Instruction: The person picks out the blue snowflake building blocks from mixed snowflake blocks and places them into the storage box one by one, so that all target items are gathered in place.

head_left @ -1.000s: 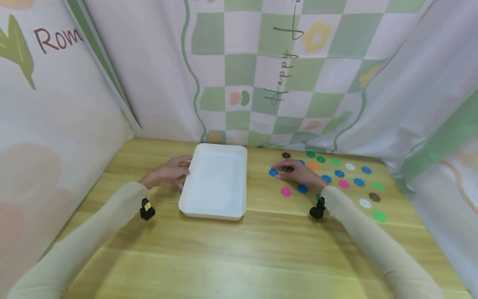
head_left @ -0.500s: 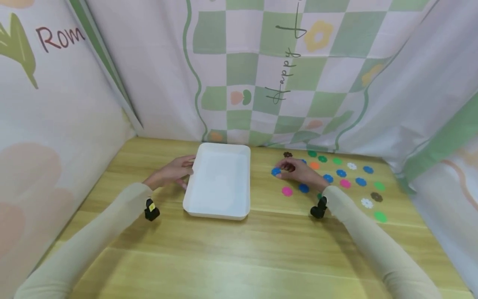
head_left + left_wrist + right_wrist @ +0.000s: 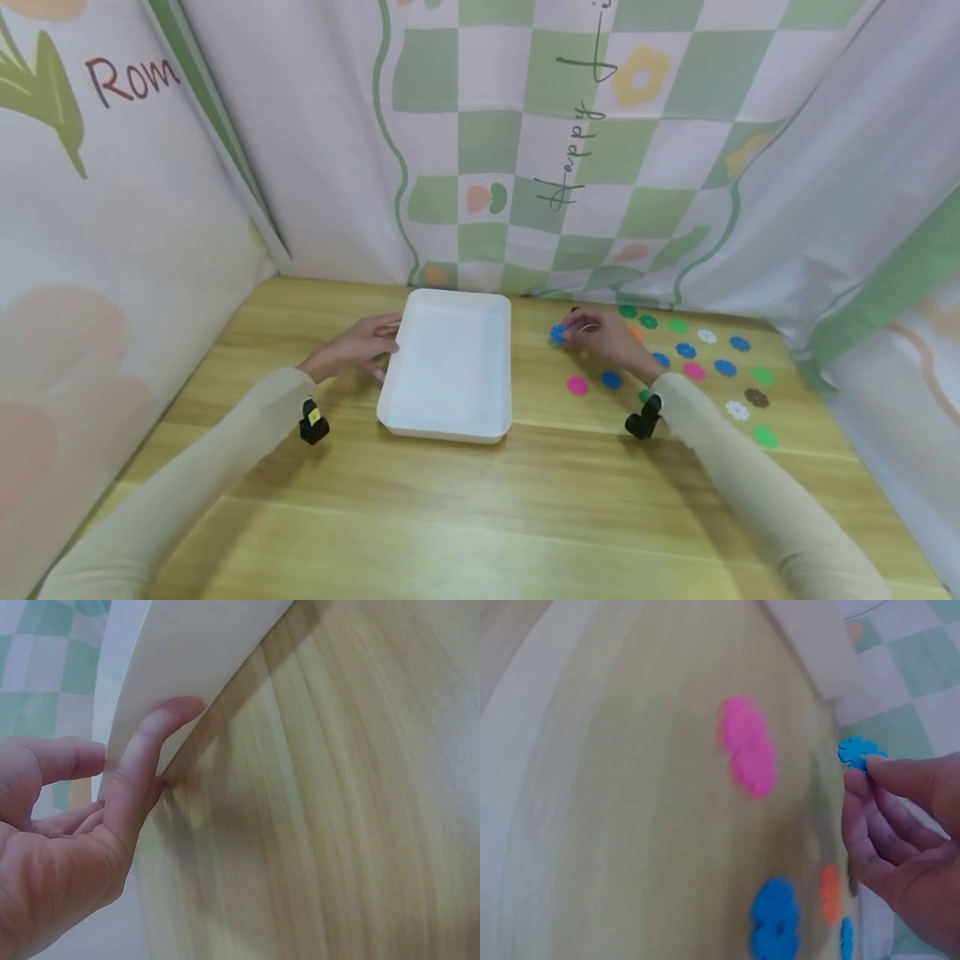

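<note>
My left hand [image 3: 360,345] touches the outer side of a shallow white tray [image 3: 393,392]. In the left wrist view the thumb [image 3: 142,742] lies along the tray's outer wall [image 3: 180,664], and the other fingers meet it near the rim. My right hand [image 3: 603,337] pinches a blue flower-shaped plastic disc [image 3: 558,334] between thumb and fingertips, right of the tray. The right wrist view shows this blue disc [image 3: 859,753] raised above the tabletop. Below that hand lie a pink disc [image 3: 577,386] and another blue disc [image 3: 611,380].
Several flower-shaped discs, such as a white disc [image 3: 737,409], a brown disc [image 3: 757,397] and a green disc [image 3: 764,437], are spread over the right of the wooden table [image 3: 465,517]. A checkered curtain [image 3: 491,142] hangs along the back edge.
The tray has slid slightly right, with my left hand moving along against it. My right hand has lifted the blue disc a little and tilted it.
</note>
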The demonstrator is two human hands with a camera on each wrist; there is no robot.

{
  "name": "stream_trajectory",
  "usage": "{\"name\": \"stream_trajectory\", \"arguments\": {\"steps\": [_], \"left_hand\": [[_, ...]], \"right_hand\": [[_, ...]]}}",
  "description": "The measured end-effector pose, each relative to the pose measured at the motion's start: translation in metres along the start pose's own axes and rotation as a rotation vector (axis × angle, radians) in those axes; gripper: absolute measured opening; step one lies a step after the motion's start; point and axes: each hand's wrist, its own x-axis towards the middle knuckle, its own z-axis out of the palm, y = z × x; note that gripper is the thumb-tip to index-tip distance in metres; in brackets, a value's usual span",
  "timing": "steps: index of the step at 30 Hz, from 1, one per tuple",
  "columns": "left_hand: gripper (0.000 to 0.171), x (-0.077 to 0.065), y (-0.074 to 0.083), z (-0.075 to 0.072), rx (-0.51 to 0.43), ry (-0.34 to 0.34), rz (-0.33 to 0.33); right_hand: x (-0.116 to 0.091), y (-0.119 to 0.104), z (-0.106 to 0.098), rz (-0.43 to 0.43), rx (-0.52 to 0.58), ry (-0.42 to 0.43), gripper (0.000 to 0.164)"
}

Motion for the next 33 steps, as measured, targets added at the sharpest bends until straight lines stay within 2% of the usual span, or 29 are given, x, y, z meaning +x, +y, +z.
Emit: {"name": "stream_trajectory", "arguments": {"steps": [4, 8, 14, 17, 20, 26, 29, 33], "left_hand": [[0.072, 0.0, 0.001, 0.003, -0.017, 0.008, 0.004], [0.07, -0.001, 0.001, 0.013, -0.054, 0.02, -0.003], [0.068, -0.006, 0.0, 0.023, -0.103, 0.051, -0.011], [0.067, -0.008, 0.002, 0.023, -0.099, 0.077, -0.016], [0.066, -0.008, 0.004, 0.021, -0.098, 0.092, -0.029], [0.066, -0.004, 0.008, 0.02, -0.084, 0.107, -0.054], [0.065, -0.002, 0.009, 0.022, -0.076, 0.108, -0.064], [0.065, -0.002, 0.009, 0.022, -0.072, 0.111, -0.074]], "right_hand": [[0.004, -0.014, -0.002, 0.085, 0.173, -0.008, 0.034], [0.012, -0.031, 0.002, 0.13, 0.309, -0.012, 0.038], [0.03, -0.063, 0.018, 0.189, 0.358, -0.065, 0.041], [0.043, -0.078, 0.03, 0.227, 0.402, -0.064, 0.042], [0.058, -0.089, 0.046, 0.267, 0.502, -0.047, 0.041], [0.08, -0.099, 0.077, 0.298, 0.712, -0.04, 0.023], [0.089, -0.102, 0.089, 0.304, 0.745, -0.025, 0.019], [0.1, -0.105, 0.104, 0.314, 0.737, 0.006, 0.024]]}}
